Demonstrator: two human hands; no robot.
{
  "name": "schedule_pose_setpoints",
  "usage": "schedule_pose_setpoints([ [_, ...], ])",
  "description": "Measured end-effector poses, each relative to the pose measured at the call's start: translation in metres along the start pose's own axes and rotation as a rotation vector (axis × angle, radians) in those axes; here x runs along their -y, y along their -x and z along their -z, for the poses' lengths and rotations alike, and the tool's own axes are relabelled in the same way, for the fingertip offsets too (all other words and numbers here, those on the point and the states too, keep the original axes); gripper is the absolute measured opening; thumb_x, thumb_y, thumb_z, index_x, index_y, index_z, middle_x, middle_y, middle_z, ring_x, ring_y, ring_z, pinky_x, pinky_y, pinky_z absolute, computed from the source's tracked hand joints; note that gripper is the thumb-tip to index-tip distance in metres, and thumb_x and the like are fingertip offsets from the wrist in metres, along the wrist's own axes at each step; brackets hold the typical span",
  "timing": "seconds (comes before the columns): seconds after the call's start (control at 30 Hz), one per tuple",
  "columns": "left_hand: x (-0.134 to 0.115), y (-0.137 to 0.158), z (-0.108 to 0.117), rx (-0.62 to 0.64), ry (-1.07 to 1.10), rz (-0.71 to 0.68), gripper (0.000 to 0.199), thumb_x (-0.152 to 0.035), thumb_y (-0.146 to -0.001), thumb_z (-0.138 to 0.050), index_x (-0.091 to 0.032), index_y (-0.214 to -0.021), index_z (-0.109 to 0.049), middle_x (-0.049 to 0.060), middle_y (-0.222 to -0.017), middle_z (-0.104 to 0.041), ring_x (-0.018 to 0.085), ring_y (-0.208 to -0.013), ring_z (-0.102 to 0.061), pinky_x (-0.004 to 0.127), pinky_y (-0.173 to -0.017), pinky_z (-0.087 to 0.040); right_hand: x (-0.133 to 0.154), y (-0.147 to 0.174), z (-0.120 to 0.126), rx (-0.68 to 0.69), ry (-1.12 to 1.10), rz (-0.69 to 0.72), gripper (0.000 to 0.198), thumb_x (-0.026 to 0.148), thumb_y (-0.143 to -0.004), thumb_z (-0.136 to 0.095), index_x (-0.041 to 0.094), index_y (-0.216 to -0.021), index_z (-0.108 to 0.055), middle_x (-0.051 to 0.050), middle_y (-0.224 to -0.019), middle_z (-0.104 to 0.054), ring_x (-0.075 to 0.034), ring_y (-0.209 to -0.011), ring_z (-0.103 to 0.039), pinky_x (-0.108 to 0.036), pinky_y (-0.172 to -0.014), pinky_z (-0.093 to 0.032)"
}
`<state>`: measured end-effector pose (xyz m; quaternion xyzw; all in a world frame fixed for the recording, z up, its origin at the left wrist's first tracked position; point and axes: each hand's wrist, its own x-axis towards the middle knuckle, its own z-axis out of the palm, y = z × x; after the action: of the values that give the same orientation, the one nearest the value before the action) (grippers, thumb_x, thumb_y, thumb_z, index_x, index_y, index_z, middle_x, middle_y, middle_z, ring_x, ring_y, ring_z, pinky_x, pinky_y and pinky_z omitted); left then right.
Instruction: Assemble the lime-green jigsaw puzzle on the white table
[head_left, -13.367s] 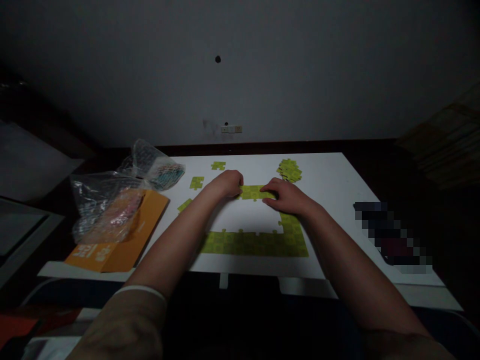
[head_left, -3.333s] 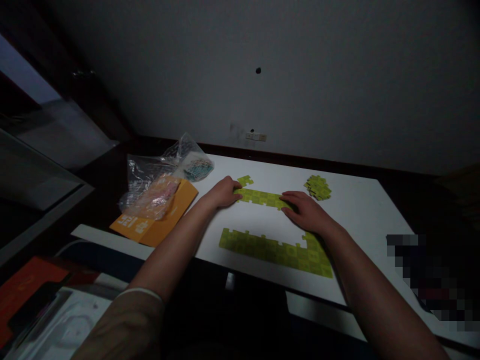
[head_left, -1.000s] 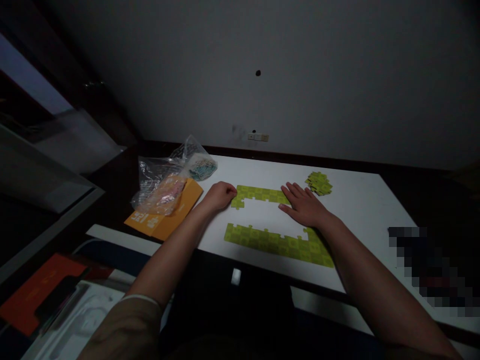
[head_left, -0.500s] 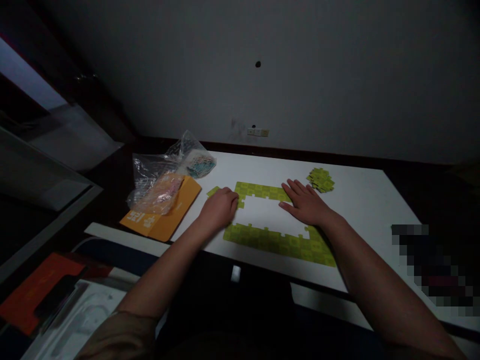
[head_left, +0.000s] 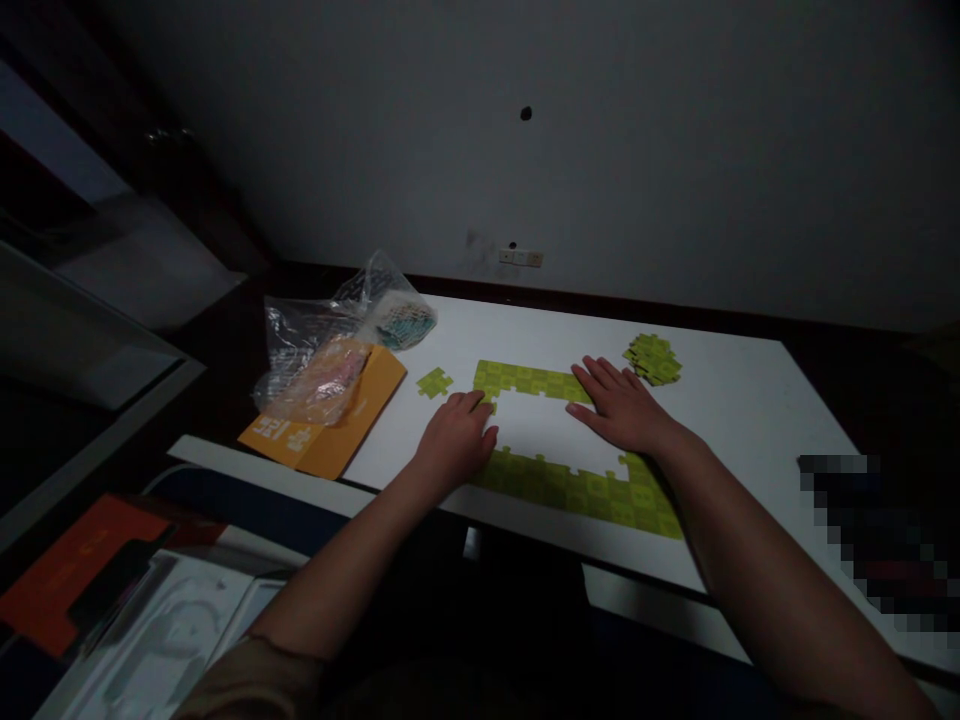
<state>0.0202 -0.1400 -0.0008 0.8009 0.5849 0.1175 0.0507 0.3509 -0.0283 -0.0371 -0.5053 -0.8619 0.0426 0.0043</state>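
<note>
A green checkered jigsaw puzzle [head_left: 577, 490] lies on the white table, its pieces joined into a frame around a bare rectangle. My left hand [head_left: 459, 433] rests palm down on the frame's left side, thumb apart from the fingers, covering part of that side. On the frame's right side, my right hand [head_left: 621, 402] lies flat with its fingers spread, the tips at the top right corner. A loose green puzzle piece or small joined group [head_left: 434, 383] sits just left of the frame. Beyond my right hand is a heap of green puzzle pieces [head_left: 652, 359].
On the table's left are an orange envelope-like packet [head_left: 367, 400] and a clear plastic bag [head_left: 300, 345] with blue-green pieces [head_left: 407, 322] beside it. An open box with a white tray [head_left: 176, 625] and an orange box [head_left: 90, 560] stand below left. The wall [head_left: 360, 150] rises behind.
My left hand has shifted toward me and its thumb now shows apart from the fingers. The loose green pieces left of the frame are more uncovered. My right hand stays on the puzzle.
</note>
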Motion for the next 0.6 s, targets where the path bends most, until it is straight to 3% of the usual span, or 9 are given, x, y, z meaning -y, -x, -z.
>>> schedule_pose_setpoints([
  [0.17, -0.001, -0.001, -0.002, -0.004, 0.06, 0.029, 0.029, -0.027, -0.106, -0.068, -0.016, -0.132, -0.076, 0.02, -0.148, -0.07, 0.037, -0.138, -0.064, 0.054, -0.122, -0.053, -0.005, -0.001, -0.006, -0.016, -0.019, 0.015, 0.091, 0.08, -0.112, -0.028, 0.028, -0.187, -0.024, -0.011, -0.191, -0.024, -0.045, -0.176, -0.025, -0.074, -0.14, -0.026],
  [0.3, -0.003, -0.017, -0.004, -0.068, 0.126, 0.139, 0.027, -0.032, -0.106, -0.071, -0.015, -0.127, -0.074, 0.022, -0.144, -0.066, 0.037, -0.137, -0.063, 0.054, -0.123, -0.051, -0.007, -0.001, -0.009, -0.032, -0.02, 0.028, 0.091, 0.079, -0.112, -0.03, 0.03, -0.187, -0.021, -0.01, -0.191, -0.024, -0.046, -0.175, -0.025, -0.075, -0.139, -0.027],
  [0.4, -0.005, -0.027, -0.006, -0.085, 0.199, 0.187, 0.031, -0.023, -0.103, -0.072, -0.015, -0.132, -0.069, 0.02, -0.141, -0.066, 0.035, -0.137, -0.062, 0.052, -0.124, -0.05, -0.008, -0.001, -0.009, -0.029, -0.017, 0.027, 0.091, 0.078, -0.112, -0.031, 0.028, -0.187, -0.022, -0.011, -0.191, -0.025, -0.046, -0.175, -0.026, -0.075, -0.139, -0.028],
  [0.6, -0.022, -0.028, -0.015, -0.084, 0.356, 0.079, 0.041, -0.017, -0.094, -0.078, -0.018, -0.134, -0.067, 0.018, -0.141, -0.064, 0.034, -0.136, -0.063, 0.052, -0.124, -0.052, -0.005, -0.001, -0.009, -0.03, -0.009, 0.008, 0.09, 0.079, -0.112, -0.029, 0.025, -0.185, -0.03, -0.014, -0.191, -0.027, -0.044, -0.176, -0.026, -0.073, -0.139, -0.029],
])
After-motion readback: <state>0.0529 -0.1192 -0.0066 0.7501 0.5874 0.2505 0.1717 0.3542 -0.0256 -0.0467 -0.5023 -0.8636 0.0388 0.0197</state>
